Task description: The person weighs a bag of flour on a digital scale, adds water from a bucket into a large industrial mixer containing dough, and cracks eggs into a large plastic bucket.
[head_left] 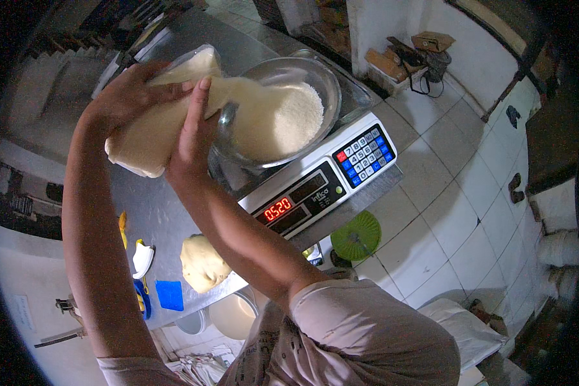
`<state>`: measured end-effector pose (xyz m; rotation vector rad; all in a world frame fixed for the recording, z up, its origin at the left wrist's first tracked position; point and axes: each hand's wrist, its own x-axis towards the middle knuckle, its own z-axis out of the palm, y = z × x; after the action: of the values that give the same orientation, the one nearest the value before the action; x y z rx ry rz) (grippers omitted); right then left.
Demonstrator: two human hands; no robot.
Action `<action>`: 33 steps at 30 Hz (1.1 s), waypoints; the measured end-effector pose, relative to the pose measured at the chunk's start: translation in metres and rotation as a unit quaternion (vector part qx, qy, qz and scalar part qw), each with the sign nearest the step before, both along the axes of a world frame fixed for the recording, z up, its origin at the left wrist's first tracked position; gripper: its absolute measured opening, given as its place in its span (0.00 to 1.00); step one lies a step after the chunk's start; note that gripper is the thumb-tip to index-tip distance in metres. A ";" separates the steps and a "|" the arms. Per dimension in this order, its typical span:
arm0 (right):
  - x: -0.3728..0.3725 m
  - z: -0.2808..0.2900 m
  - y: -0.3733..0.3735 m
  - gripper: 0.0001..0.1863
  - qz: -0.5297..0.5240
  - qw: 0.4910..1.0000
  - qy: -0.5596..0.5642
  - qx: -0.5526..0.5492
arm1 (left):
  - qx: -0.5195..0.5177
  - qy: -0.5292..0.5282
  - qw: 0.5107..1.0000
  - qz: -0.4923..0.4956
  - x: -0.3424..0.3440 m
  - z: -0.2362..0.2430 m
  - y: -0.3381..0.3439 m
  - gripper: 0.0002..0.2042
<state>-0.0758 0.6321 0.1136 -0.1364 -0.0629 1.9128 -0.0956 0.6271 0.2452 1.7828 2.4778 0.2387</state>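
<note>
The left grip (130, 91) and the right grip (194, 134) are both clasped on a plastic bag (145, 134) full of pale, fine granules, the left pressing on its far left side and the right holding the side nearer the bowl. The bag lies tilted between the two grips, its bulging closed end down to the left of the right grip. Just right of the right grip is a shiny metal bowl (328, 83), and a pale blur of granules spans from bag to bowl, where a heap (299, 119) of them lies. The bowl sits on a white scale (321, 219), whose keypad and lit red display face out below and to the right of the right grip. Well below both grips, on the steel bench (151, 219), a pale yellow, dough-like lump (202, 265) shows just beside the right forearm; left of it are a blue flat square (169, 295) and a white curved piece (143, 260). Farther below the grips, past the bench edge, stands a light-coloured bucket (233, 316). Lower right of the right grip is a round green basket (356, 233), well apart from it.
</note>
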 end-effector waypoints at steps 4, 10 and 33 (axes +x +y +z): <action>-0.003 -0.003 0.005 0.45 0.009 0.999 -0.021 -0.023 | -0.013 -0.050 0.999 0.013 0.000 0.000 0.001 0.35; -0.006 -0.006 0.007 0.40 0.006 1.000 -0.004 -0.005 | -0.028 -0.097 0.995 0.013 -0.002 -0.001 0.004 0.34; 0.003 0.000 0.006 0.37 -0.030 0.999 -0.029 0.012 | -0.027 -0.052 0.998 -0.006 -0.007 -0.011 0.008 0.30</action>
<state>-0.0724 0.6380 0.1141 -0.1750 -0.1202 1.8477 -0.1029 0.6348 0.2337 1.7162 2.3789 0.2537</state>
